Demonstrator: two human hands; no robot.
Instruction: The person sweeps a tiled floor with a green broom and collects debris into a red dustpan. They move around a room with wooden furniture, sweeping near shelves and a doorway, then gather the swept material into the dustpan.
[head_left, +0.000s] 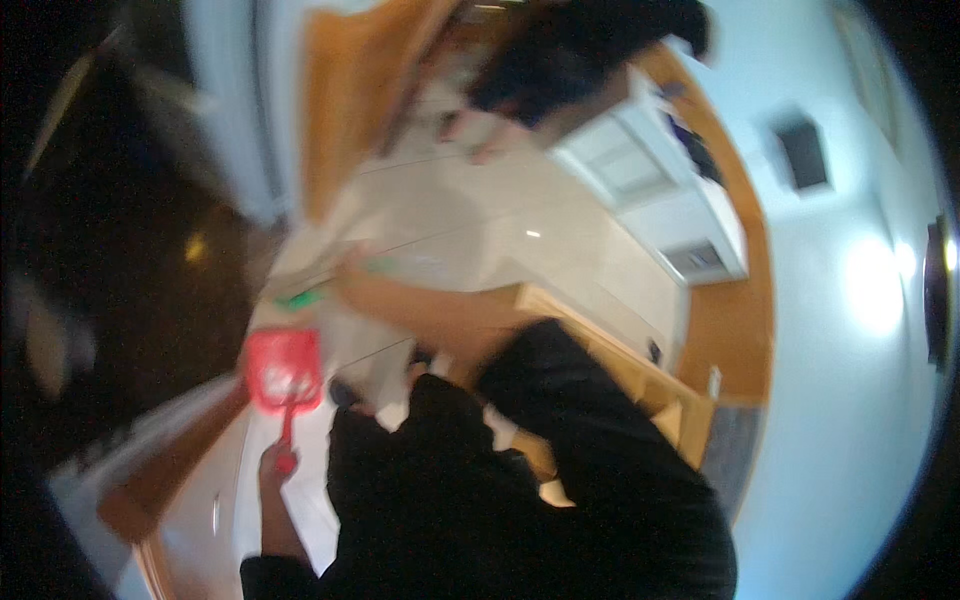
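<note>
My left hand (278, 463) grips the handle of a red plastic dustpan (283, 365) at the lower left, with some pale, blurred matter in its pan. My right hand (354, 271) is stretched out above and to the right of the dustpan, blurred by motion. Close to it is a green thing (300, 299), perhaps part of a brush or broom; whether my fingers hold it cannot be made out. Light floor tiles (450, 217) lie beneath both hands.
A person in dark clothes (585, 56) stands at the top, beside a white cabinet (626, 161). A wooden shelf unit (600, 337) is close on my right. A wooden panel (337, 97) rises at the upper left. A dark doorway or window area is at the far left.
</note>
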